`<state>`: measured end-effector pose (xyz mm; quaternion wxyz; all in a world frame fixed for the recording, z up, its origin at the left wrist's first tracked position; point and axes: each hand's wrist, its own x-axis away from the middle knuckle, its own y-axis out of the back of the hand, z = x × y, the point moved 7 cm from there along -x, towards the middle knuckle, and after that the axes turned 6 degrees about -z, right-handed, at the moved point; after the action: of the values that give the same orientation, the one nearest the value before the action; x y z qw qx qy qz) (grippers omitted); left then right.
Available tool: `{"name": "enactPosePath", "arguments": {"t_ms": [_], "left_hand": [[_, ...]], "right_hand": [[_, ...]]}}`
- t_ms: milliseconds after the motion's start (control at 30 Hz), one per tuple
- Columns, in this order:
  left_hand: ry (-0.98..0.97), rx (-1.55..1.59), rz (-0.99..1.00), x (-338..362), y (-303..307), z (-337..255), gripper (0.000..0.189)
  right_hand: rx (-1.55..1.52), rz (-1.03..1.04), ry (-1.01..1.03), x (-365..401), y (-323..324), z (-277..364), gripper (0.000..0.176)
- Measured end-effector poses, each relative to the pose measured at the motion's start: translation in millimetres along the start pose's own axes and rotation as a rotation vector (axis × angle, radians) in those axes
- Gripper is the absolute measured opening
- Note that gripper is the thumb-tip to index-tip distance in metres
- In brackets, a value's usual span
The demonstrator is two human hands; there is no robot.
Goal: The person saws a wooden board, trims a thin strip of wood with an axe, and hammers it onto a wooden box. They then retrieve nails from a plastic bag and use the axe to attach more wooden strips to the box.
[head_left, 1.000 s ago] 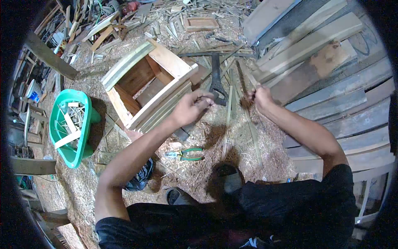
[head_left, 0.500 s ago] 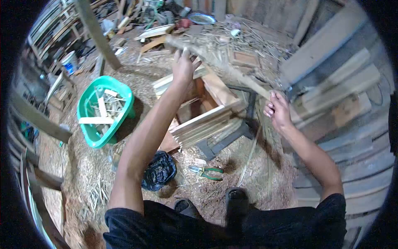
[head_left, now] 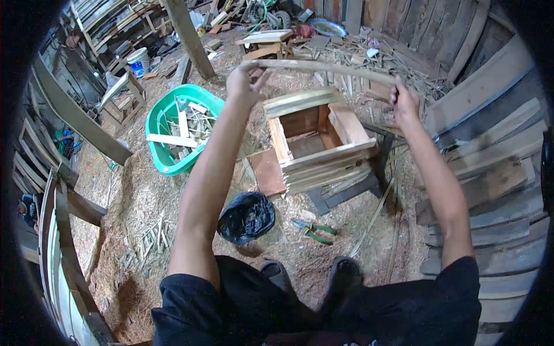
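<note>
A long wooden strip (head_left: 329, 67) is held up crosswise, above and beyond an open-topped wooden box (head_left: 314, 158). My right hand (head_left: 405, 102) is closed around the strip's right end. At its other end, my left hand (head_left: 242, 85) grips the strip between thumb and fingers, some fingers partly spread. The box is built of stacked planks and rests on a dark low stand (head_left: 352, 196). Its inside looks reddish brown. A flat brown board (head_left: 267, 172) lies against the box's left side.
Left stands a green tub (head_left: 154, 135) of wood offcuts. Nearer my feet are a black plastic bag (head_left: 248, 219) and green-handled pliers (head_left: 317, 232). Planks (head_left: 490, 202) are stacked at right. A post (head_left: 190, 37) rises behind the tub. Shavings cover the floor.
The strip has become more level, its right end rising with my right hand. My left hand has closed on the left end. The view has shifted, so the box and tub appear further right.
</note>
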<state>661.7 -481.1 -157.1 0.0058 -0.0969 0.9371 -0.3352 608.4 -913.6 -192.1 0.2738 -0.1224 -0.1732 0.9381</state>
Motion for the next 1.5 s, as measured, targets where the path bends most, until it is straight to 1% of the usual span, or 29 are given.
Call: {"name": "enactPosePath", "arguments": {"t_ms": [67,133,200,267,333,467,500,533,567,633,667,700,800,833,933,967,1067,1100,1200,1300,1400,1500], "left_hand": [[0.001,-0.137,0.025,0.0,8.3,-4.2,0.021],[0.068,-0.408,0.105,-9.7,24.4,2.1,0.024],[0.134,-0.706,0.168,-3.4,40.4,10.3,0.026],[0.270,-0.842,0.196,3.1,57.1,30.9,0.025],[0.399,-0.975,0.213,5.3,79.2,50.6,0.024],[0.353,-1.163,0.283,-5.0,114.8,78.3,0.027],[0.353,-1.189,0.298,-3.4,119.5,83.5,0.028],[0.351,-1.216,0.315,-3.2,121.1,88.1,0.029],[0.346,-1.185,0.249,-9.6,129.2,95.8,0.029],[0.356,-1.178,0.240,-9.0,125.9,97.3,0.030],[0.362,-1.174,0.231,-8.4,126.2,97.0,0.031],[0.322,-1.211,0.208,-6.9,123.5,93.5,0.031],[0.339,-1.137,0.206,-16.1,134.4,101.2,0.032],[0.379,-1.137,0.197,-11.8,133.2,100.0,0.033],[0.513,-0.991,0.265,-7.7,139.1,106.2,0.032],[0.549,-0.943,0.251,-3.9,140.9,106.2,0.032],[0.488,-0.918,0.184,5.1,134.7,97.3,0.033],[0.463,-0.874,0.220,3.7,133.7,98.0,0.032],[0.387,-0.917,0.221,1.3,135.4,100.0,0.034],[0.370,-0.921,0.226,0.8,134.9,100.8,0.030],[0.387,-0.896,0.206,-1.7,139.7,106.0,0.027],[0.400,-0.861,0.162,-1.1,139.6,107.0,0.024]], "right_hand": [[0.013,-0.054,-0.022,0.0,-12.5,2.1,0.024],[0.084,-0.059,-0.022,-25.8,-6.3,-19.5,0.020],[0.193,-0.093,-0.001,-47.2,6.3,-47.8,0.016],[0.345,-0.147,0.030,-58.7,20.4,-71.9,0.014],[0.373,-0.132,-0.013,-56.4,20.9,-93.0,0.015],[0.369,-0.032,-0.132,-70.4,14.9,-135.4,0.018],[0.375,-0.045,-0.098,-68.5,13.5,-136.2,0.019],[0.379,-0.060,-0.106,-67.3,12.4,-138.7,0.019],[0.384,-0.074,-0.113,-66.2,11.6,-140.7,0.020],[0.361,-0.074,-0.121,-66.2,14.7,-148.0,0.020],[0.332,-0.058,-0.120,-64.8,14.8,-152.4,0.020],[0.304,-0.040,-0.121,-64.0,12.2,-156.3,0.020],[0.305,0.060,-0.140,-63.7,8.7,-159.8,0.021],[0.312,0.073,-0.132,-60.7,5.8,-158.4,0.022],[0.257,0.049,-0.123,-56.3,2.1,-161.7,0.023],[0.244,0.078,-0.127,-57.6,-0.5,-164.9,0.025],[0.198,0.042,-0.149,-51.2,-8.6,-155.9,0.041],[0.175,0.012,-0.116,-49.8,-8.3,-154.1,0.041],[0.140,-0.005,-0.118,-49.2,-7.5,-153.3,0.036],[0.138,0.092,-0.083,-54.0,-8.4,-152.3,0.038],[0.159,0.101,-0.136,-58.3,-3.9,-159.9,0.036],[0.150,0.098,-0.117,-58.5,-2.4,-160.5,0.038]]}}
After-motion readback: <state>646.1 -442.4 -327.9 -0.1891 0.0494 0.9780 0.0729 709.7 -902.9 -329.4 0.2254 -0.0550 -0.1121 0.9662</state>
